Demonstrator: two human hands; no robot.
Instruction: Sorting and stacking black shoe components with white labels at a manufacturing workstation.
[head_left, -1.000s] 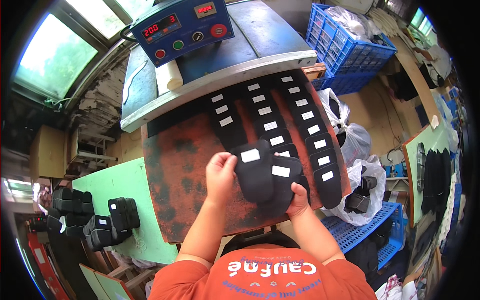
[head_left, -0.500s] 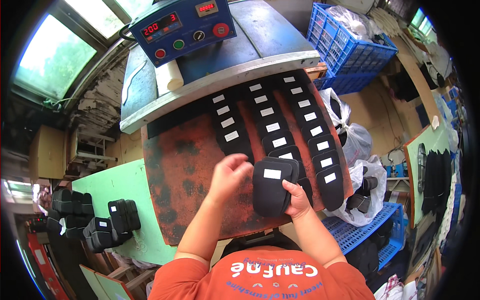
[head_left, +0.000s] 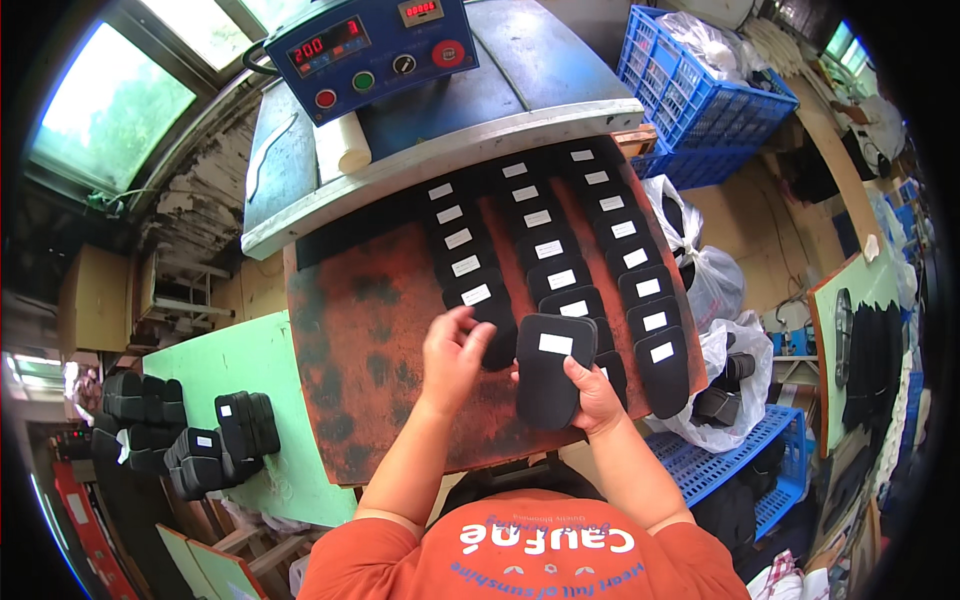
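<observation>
My right hand point(head_left: 594, 395) grips a small stack of black rounded pads point(head_left: 548, 385), with its thumb on top. A white label sits near the far end of the top pad. My left hand point(head_left: 452, 365) has its fingers apart and holds nothing. It hovers by the near end of the left row, beside a black labelled pad point(head_left: 494, 335). Three rows of overlapping black pads, each with a white label, run along the worn red-brown board point(head_left: 350, 400). The held stack hides part of the middle row point(head_left: 563, 280). The right row point(head_left: 660, 375) reaches nearest to me.
Beyond the board stands a blue machine with a control box point(head_left: 375, 60) and a pale metal front edge point(head_left: 440, 165). Piles of black pads point(head_left: 245, 430) lie on a green table point(head_left: 290, 380) at left. Blue crates point(head_left: 690, 90) and plastic bags point(head_left: 725, 370) stand at right.
Another labelled pad now lies at the near end of the left row. My left hand has moved slightly nearer to me, and the held stack has turned a little and looks thinner.
</observation>
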